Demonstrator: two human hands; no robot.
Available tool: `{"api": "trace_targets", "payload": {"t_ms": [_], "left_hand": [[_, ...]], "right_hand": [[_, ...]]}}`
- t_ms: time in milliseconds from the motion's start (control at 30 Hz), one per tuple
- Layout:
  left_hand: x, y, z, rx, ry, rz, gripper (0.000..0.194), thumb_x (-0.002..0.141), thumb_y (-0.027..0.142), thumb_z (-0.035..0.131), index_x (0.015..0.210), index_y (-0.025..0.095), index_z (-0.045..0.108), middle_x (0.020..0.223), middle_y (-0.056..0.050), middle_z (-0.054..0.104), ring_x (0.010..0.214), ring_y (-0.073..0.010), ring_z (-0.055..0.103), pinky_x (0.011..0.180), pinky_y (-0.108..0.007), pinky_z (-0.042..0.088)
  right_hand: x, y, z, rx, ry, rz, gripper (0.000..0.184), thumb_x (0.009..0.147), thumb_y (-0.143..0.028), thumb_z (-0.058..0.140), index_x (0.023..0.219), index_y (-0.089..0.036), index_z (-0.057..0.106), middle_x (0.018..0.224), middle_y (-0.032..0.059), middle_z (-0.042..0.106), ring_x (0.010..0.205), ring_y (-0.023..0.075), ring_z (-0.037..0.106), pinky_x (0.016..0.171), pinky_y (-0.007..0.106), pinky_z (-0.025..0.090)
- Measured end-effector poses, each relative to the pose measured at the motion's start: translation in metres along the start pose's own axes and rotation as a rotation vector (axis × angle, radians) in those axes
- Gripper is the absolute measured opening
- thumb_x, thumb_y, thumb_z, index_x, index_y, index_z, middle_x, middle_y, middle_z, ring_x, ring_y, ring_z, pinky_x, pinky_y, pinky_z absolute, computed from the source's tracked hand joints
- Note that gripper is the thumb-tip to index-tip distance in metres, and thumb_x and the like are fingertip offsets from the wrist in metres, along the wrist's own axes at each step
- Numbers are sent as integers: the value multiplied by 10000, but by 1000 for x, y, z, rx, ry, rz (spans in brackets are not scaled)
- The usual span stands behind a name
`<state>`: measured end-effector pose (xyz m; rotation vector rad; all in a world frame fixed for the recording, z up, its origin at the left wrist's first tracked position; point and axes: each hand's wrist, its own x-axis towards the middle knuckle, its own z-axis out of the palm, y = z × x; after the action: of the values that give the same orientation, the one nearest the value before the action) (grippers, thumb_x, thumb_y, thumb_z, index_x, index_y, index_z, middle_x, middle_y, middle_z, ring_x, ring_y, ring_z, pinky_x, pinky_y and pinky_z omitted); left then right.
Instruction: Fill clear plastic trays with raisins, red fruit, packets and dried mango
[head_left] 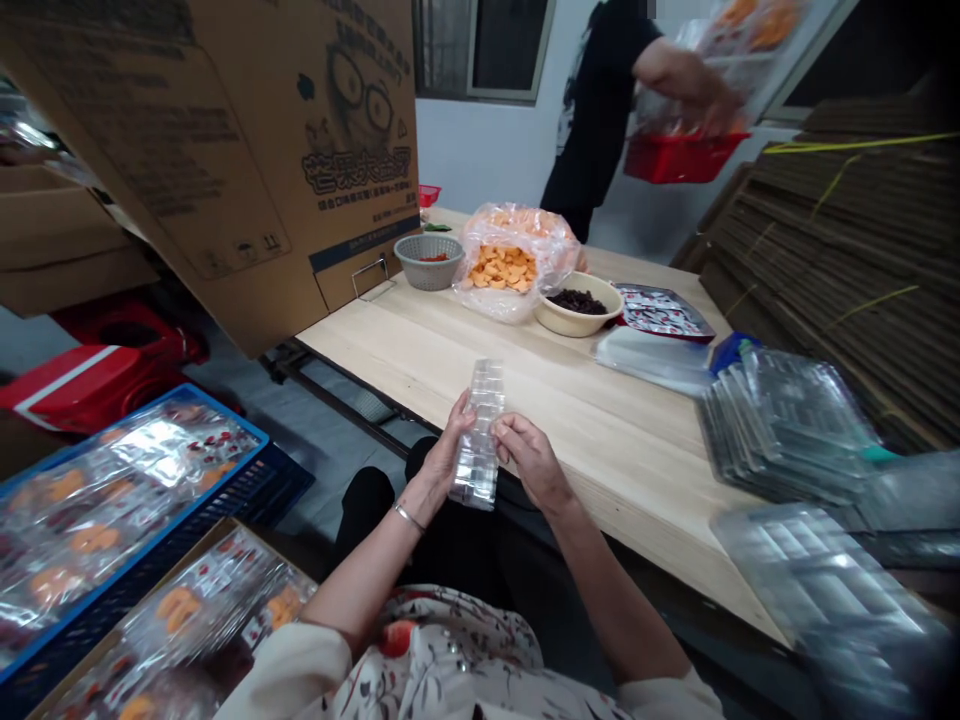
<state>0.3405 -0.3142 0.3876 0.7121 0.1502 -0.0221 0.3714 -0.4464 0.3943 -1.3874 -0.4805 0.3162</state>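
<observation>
A narrow stack of clear plastic compartment trays (477, 470) is held upright in front of me, at the near edge of the table. My left hand (448, 445) is closed around the stack's left side, thumb on the face towards me. On the right side, the bent fingers of my right hand (529, 455) pinch the trays' edge. Beyond the hands stand a bag of orange slices (501, 268), a cream bowl of dark dried pieces (577, 318) and a grey basket (429, 265).
More clear trays (795, 420) are piled at the table's right end, near flat plastic bags (652, 358) and a tray of printed sachets (664, 310). A large carton (300, 150) rises at left. Filled packs lie in a blue crate (259, 440). A person (600, 110) carries a red basket (686, 158).
</observation>
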Motion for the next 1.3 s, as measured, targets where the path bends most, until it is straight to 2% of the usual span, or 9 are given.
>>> {"api": "trace_targets", "payload": {"t_ms": [233, 333, 467, 567, 700, 833, 933, 1133, 1300], "left_hand": [[13, 2, 0, 58, -10, 60, 907, 680, 409, 817, 1456, 299, 360, 1124, -39, 644, 776, -142, 635, 677, -262, 504], [18, -1, 4, 90, -79, 24, 838, 680, 411, 824, 1411, 269, 440, 1062, -41, 662, 826, -164, 639, 728, -272, 503], [22, -2, 10, 129, -105, 21, 563, 758, 323, 771, 1278, 219, 580, 1012, -42, 681, 839, -158, 643, 753, -258, 489], [24, -2, 13, 105, -75, 60, 499, 787, 312, 743, 1254, 214, 597, 1093, -49, 680, 920, -162, 644, 827, -265, 480], [27, -3, 14, 133, 5, 149, 461, 748, 271, 773, 1170, 192, 605, 1040, -29, 682, 895, -144, 629, 856, -267, 463], [22, -2, 16, 170, 69, 232, 451, 739, 284, 778, 1145, 194, 602, 1039, -21, 669, 896, -139, 607, 858, -261, 458], [16, -2, 16, 195, 75, 245, 474, 759, 312, 764, 1190, 215, 593, 1039, -17, 653, 851, -128, 596, 801, -250, 463], [10, -10, 12, 294, -39, 282, 514, 826, 389, 699, 1298, 264, 536, 851, 7, 605, 660, -112, 539, 709, -272, 453], [10, -16, 11, 399, -68, 303, 540, 835, 366, 697, 1334, 267, 518, 1021, -27, 621, 779, -127, 563, 820, -291, 458]], "right_hand": [[9, -11, -6, -175, -35, -31, 257, 910, -439, 571, 781, -217, 553, 668, -31, 494, 604, 137, 447, 598, 269, 382], [14, -11, -7, -216, -79, -95, 223, 925, -396, 543, 794, -216, 552, 712, -23, 504, 651, 142, 465, 634, 270, 393], [22, -5, -13, -220, -57, -146, 217, 921, -374, 533, 772, -217, 536, 721, -23, 496, 677, 147, 469, 664, 272, 398], [25, -2, -16, -231, -20, -170, 225, 908, -384, 537, 755, -219, 535, 720, -23, 502, 673, 150, 468, 666, 276, 397], [23, -4, -14, -274, -10, -214, 221, 899, -390, 544, 755, -223, 542, 724, -16, 514, 684, 159, 477, 677, 287, 395], [19, -4, -9, -326, 12, -149, 224, 904, -386, 551, 752, -222, 547, 712, -17, 511, 679, 159, 479, 665, 285, 387], [18, 1, -7, -259, 3, -79, 238, 919, -429, 545, 806, -222, 578, 701, -23, 516, 667, 153, 483, 656, 277, 390], [22, 9, -9, 15, 33, -4, 320, 866, -535, 621, 868, -217, 592, 636, -46, 514, 591, 127, 461, 608, 259, 389], [21, 8, -14, 137, 72, -4, 296, 843, -497, 669, 881, -212, 599, 635, -46, 531, 566, 115, 453, 568, 247, 370]]}}
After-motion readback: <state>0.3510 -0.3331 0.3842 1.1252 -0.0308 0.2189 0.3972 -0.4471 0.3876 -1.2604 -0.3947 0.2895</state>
